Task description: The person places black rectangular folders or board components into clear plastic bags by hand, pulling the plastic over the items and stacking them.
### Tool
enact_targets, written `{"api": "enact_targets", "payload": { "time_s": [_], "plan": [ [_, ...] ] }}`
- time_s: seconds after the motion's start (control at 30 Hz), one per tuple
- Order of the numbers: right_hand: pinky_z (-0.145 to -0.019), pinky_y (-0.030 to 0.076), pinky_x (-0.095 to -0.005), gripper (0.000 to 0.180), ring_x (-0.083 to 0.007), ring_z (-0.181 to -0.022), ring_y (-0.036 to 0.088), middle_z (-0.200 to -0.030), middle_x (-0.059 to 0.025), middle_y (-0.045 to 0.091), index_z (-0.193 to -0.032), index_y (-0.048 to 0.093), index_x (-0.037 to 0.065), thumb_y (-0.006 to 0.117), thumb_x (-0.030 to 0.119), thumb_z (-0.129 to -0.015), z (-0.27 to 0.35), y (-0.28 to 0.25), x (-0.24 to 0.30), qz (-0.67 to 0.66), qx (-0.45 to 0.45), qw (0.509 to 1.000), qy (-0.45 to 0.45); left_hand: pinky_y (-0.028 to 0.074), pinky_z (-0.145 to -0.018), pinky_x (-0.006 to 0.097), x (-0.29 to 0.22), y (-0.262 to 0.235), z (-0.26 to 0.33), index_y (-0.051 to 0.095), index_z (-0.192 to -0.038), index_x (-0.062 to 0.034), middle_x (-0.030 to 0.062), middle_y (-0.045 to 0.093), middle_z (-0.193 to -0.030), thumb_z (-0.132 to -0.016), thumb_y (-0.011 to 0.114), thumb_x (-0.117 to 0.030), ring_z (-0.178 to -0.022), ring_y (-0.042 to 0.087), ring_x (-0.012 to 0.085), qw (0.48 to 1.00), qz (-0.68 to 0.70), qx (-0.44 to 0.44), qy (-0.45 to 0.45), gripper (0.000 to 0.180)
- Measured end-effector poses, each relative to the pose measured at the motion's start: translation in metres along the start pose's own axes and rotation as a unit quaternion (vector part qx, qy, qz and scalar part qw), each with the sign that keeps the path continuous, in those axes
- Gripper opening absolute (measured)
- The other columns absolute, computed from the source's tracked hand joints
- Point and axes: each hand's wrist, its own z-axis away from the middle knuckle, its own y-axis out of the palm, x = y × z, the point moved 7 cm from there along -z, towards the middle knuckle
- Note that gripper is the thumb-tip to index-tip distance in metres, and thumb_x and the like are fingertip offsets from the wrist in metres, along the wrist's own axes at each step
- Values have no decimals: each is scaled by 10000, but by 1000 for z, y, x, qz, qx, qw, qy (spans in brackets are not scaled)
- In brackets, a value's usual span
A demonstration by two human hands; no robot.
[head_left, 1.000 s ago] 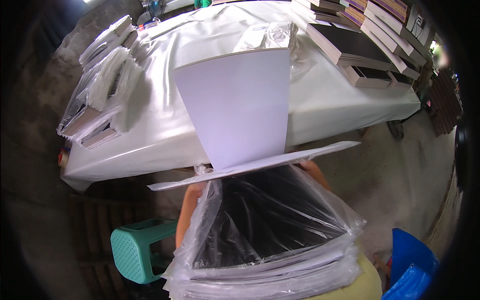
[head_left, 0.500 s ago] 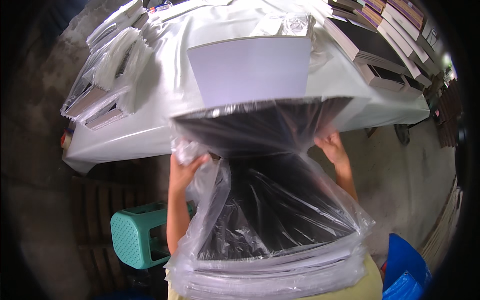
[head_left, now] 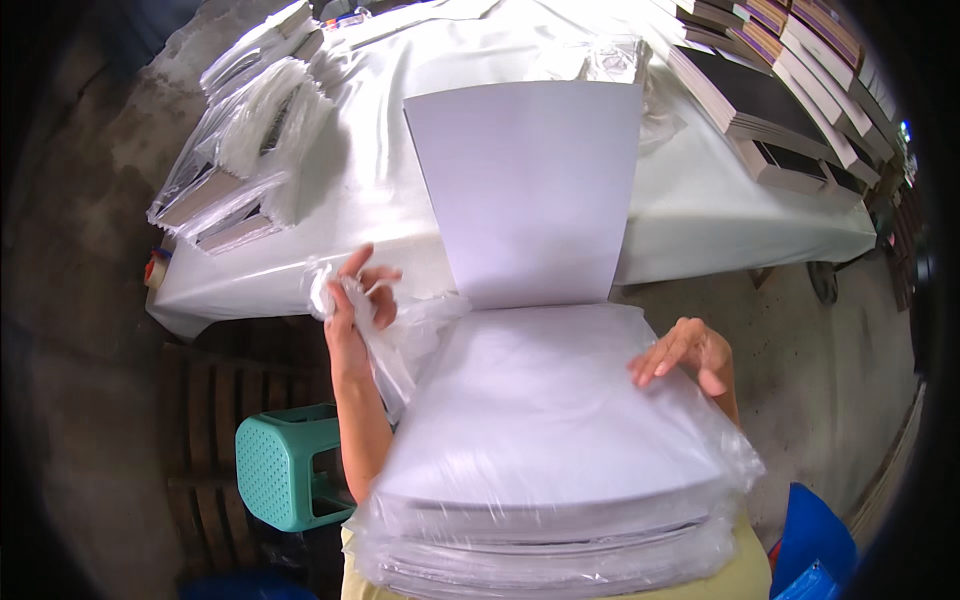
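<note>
A stack of flat boards wrapped in a clear plastic bag rests at the person's front, low in the view; the top face is white and the edges show grey layers. The left hand is raised at the stack's far left corner; its fingers are closed on a bunched end of the plastic film, thumb and forefinger partly extended above the bunch. The right hand lies on the far right side of the stack; fingers spread and slightly curled, fingertips touching the film-covered top, nothing gripped. A single white sheet stands tilted just beyond the stack, its lower edge meeting the stack's far edge; whether it touches cannot be told. Behind it, a table under a white cover carries bagged board bundles at the left and rows of dark-faced boards at the right. A green plastic stool stands on the floor beside the left forearm; a blue container sits at lower right.
</note>
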Motion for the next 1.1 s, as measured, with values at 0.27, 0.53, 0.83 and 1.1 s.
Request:
{"api": "enact_targets", "payload": {
  "time_s": [0.27,0.53,0.83,1.1],
  "plan": [
    [-791,429,-298,597,-174,-892,534,-1021,-46,560,-1168,492,57,758,200,-653,-133,-29,19,425,-225,866,137,433,-824,345,13,99,-39,11,-1388,-241,121,252,-1384,-794,326,-642,-1139,415,254,994,-9,85,-72,783],
    [-640,439,-256,202,-133,-679,555,-805,-33,620,-900,565,45,663,76,-726,-166,-36,17,455,-342,820,53,439,-836,329,21,119,-29,420,-1211,-39,95,512,-1108,-765,624,-388,-1014,514,206,979,50,47,-193,602],
    [-787,343,-309,388,-139,-897,565,-969,-56,605,-1181,482,126,568,113,-803,-163,-30,34,467,-398,789,-42,425,-751,295,37,109,-36,523,-1057,-28,58,565,-947,-688,740,-175,-871,538,156,976,-6,-3,-217,453],
    [-737,372,-289,437,-130,-878,566,-886,-26,618,-1196,432,137,598,114,-792,-164,-31,37,680,-316,660,43,412,-792,314,28,109,-39,491,-1066,-50,58,535,-1007,-738,701,-246,-947,500,160,972,52,-63,-222,435]
  ]
}}
